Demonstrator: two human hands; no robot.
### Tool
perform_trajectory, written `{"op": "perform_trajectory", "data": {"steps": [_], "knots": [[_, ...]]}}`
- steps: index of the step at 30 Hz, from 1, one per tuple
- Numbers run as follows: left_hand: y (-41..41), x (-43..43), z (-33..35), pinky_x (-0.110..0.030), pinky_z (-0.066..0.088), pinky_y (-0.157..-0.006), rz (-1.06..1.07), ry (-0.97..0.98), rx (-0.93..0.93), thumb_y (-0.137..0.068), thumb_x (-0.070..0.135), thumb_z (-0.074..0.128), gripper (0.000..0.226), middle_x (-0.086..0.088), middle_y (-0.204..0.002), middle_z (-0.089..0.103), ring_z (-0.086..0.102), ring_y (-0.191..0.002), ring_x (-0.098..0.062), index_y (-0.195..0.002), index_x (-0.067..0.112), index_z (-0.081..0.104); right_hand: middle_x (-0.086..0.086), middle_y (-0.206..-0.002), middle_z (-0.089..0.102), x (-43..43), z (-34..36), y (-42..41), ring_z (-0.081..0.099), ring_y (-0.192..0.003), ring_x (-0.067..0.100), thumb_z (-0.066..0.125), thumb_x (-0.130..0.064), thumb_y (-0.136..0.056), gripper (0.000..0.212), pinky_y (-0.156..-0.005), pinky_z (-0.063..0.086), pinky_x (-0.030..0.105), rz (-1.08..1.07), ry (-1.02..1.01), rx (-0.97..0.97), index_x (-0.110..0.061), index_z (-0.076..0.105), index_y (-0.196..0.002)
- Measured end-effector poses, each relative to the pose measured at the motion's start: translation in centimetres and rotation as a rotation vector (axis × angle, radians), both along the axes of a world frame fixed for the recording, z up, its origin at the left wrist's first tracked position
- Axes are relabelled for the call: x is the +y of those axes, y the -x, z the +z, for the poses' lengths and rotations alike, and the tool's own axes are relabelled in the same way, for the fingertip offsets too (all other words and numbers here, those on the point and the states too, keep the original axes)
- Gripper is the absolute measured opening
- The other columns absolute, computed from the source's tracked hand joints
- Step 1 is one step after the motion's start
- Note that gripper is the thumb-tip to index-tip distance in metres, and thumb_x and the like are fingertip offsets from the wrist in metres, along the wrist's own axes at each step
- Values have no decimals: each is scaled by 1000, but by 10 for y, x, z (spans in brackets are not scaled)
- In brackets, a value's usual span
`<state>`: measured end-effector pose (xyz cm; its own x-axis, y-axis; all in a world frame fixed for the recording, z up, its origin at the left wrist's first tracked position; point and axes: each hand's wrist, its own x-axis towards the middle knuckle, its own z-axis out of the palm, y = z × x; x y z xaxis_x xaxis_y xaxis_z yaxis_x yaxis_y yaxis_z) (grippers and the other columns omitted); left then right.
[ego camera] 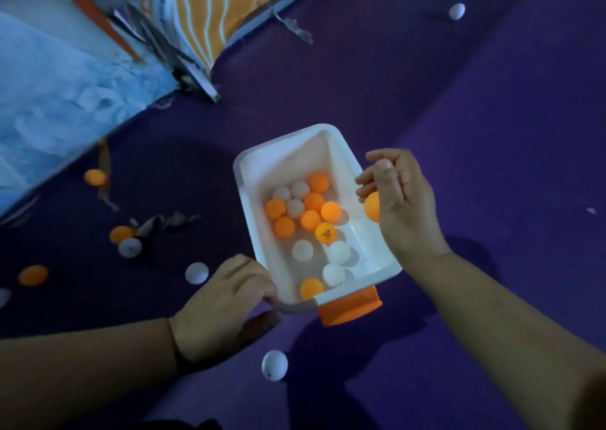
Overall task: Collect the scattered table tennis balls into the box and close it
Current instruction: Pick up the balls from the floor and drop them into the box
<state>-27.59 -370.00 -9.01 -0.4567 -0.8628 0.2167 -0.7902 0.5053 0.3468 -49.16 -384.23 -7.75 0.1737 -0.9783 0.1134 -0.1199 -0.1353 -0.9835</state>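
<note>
head | right hand [398,200] fingers curled round orange ball [372,206] at box [285,157] right rim, left hand [226,301] grips its near-left corner | risk: ball clips rim or bounces off the pile [310,213], rolls off among loose balls [196,272] | hidden: no lid seen; left fingertips hidden at rim; dim, blurred
</note>
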Motion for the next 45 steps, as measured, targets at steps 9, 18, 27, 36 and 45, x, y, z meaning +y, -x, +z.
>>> {"op": "perform_trajectory", "data": {"steps": [9,18,27,36,45], "knots": [[-15,42,-56,-26,52,-80,-380,-265,-389,-80,39,62,40,1,-120,63,59,-103,-15,-116,27,52,-2,-86,65,-4,-6,-8,62,-72,6,33,-28,-102,25,-62,49,12,-82,-41,76,-17,56,-103],[7,56,-72,-39,37,-92,-96,-654,-511,-89,16,46,38,-10,-129,45,45,-112,-30,-128,16,44,0,-83,65,-3,-9,-11,58,-70,5,35,-27,-101,27,-66,50,20,-137,-63,140,-17,59,-97],[-28,5,-12,-32,41,-69,867,-291,212,-91,25,54,7,4,-86,54,52,-78,-16,-91,18,52,-6,-79,64,-7,-12,-6,59,-67,0,43,-19,-98,18,-61,48,8,-135,-75,114,-18,60,-94],[2,-52,68,-24,46,-82,662,-440,173,-85,29,62,69,3,-123,44,58,-86,-6,-144,29,27,-6,-86,64,0,1,-4,62,-81,13,48,-8,-92,18,-68,49,19,-66,-94,236,-21,61,-95],[-87,-78,116,-28,43,-82,752,-429,-113,-89,28,58,64,1,-131,46,56,-100,-17,-144,34,26,-9,-90,59,11,2,-7,54,-84,9,48,-11,-92,17,-65,38,14,50,90,539,-18,62,-98]]}}
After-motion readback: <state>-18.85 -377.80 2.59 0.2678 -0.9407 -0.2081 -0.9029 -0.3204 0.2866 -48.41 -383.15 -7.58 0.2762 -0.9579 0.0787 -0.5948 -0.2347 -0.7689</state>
